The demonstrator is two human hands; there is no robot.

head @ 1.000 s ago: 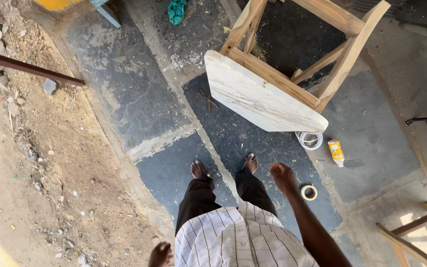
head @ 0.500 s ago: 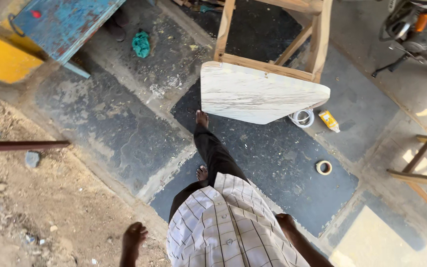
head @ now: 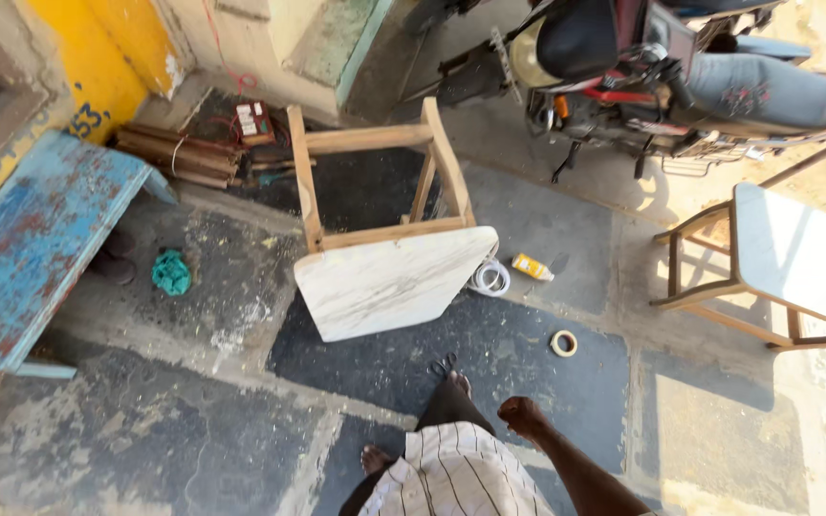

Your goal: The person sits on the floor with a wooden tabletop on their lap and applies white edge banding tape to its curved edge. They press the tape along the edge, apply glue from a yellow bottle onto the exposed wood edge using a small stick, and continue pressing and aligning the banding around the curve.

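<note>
white shirt (head: 456, 473) with thin dark stripes, dark trousers (head: 444, 409), bare feet (head: 376, 458), bare forearm (head: 580, 473).
</note>
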